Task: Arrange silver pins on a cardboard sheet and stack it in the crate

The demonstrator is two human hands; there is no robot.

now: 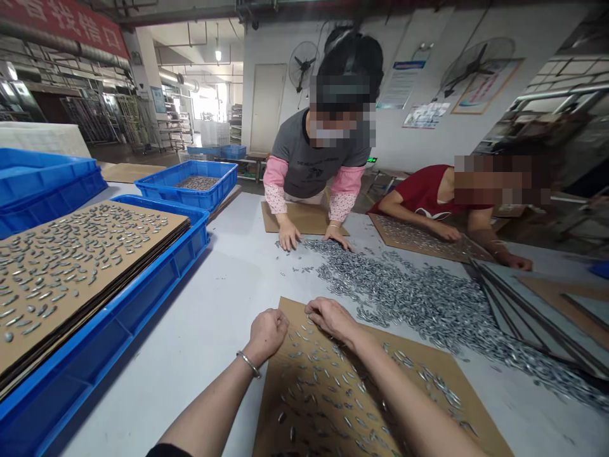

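Note:
My left hand (267, 333) is curled into a fist at the left edge of a brown cardboard sheet (428, 381) in front of me; what it holds, if anything, is hidden. My right hand (330, 316) rests near the sheet's far edge with its fingers bent and pinched down among small silver metal pieces (328, 393) scattered over the cardboard. A long heap of the same metal pieces (419, 298) lies on the white table just beyond my right hand.
A blue crate (143, 298) at left holds stacked cardboard covered with pieces. More blue crates (190, 184) stand behind it. Across the table one person's hands (314, 236) touch the heap, and another person (442, 197) leans over a cardboard at right. Stacked boards (537, 311) lie at right.

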